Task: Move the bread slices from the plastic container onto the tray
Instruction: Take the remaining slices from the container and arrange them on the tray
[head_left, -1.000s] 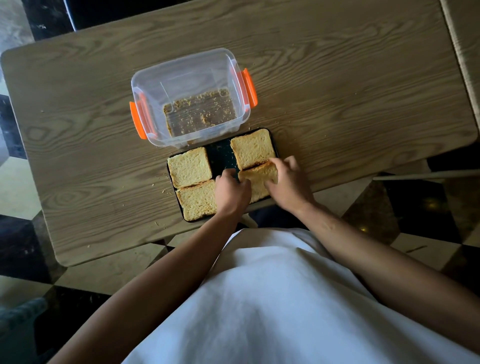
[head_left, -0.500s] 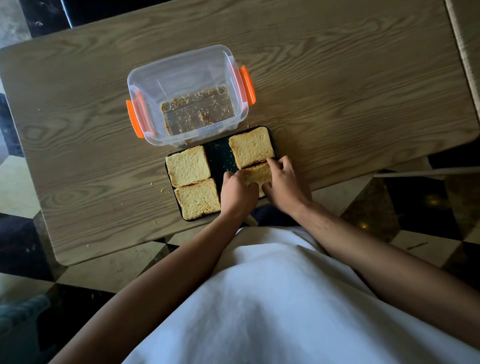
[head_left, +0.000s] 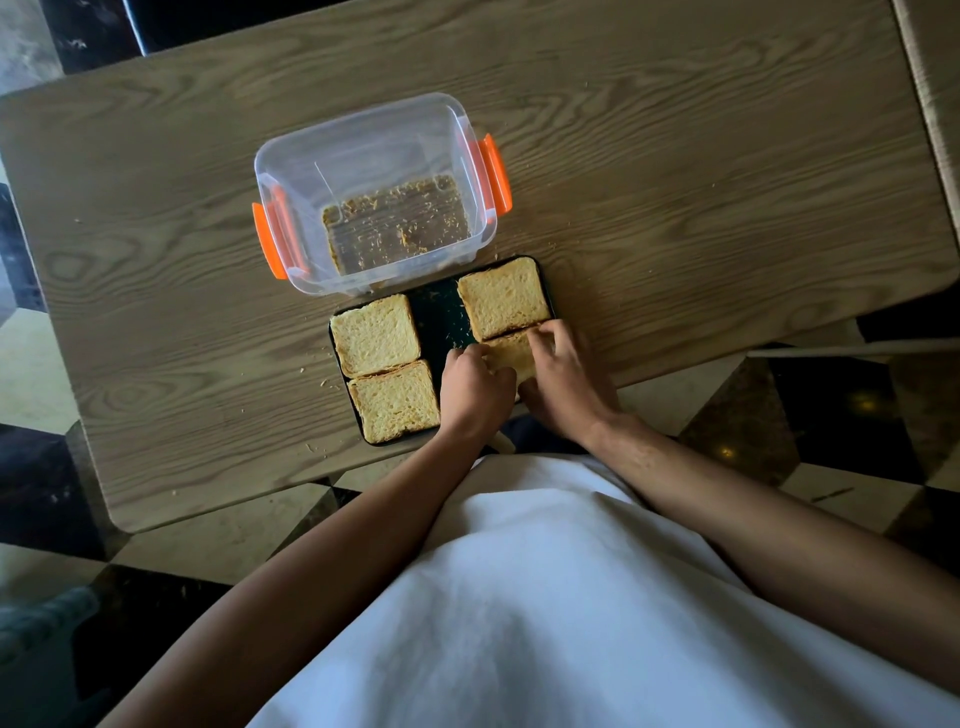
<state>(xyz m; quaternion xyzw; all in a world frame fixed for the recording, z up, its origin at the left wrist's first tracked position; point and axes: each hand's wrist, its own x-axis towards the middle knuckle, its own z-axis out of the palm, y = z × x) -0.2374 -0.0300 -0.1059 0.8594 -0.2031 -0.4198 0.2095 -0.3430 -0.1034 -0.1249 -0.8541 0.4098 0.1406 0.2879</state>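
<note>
A dark tray (head_left: 439, 312) lies at the table's near edge, just in front of a clear plastic container (head_left: 363, 130) with orange clips, which holds only crumbs. Three slices lie flat on the tray: far left (head_left: 375, 334), near left (head_left: 395, 401) and far right (head_left: 504, 299). A further bread slice (head_left: 511, 352) sits at the near right corner, mostly covered by my hands. My left hand (head_left: 475, 392) grips its left side and my right hand (head_left: 563, 376) grips its right side and far edge.
The wooden table (head_left: 675, 156) carries scattered crumbs around the tray. Its near edge runs right beside the tray, with a checkered floor (head_left: 779, 415) below. My white garment fills the lower view.
Both hands have closed in over the near right slice, the right hand's fingers curling onto its far edge. The slice shows less than before. The other slices have not moved.
</note>
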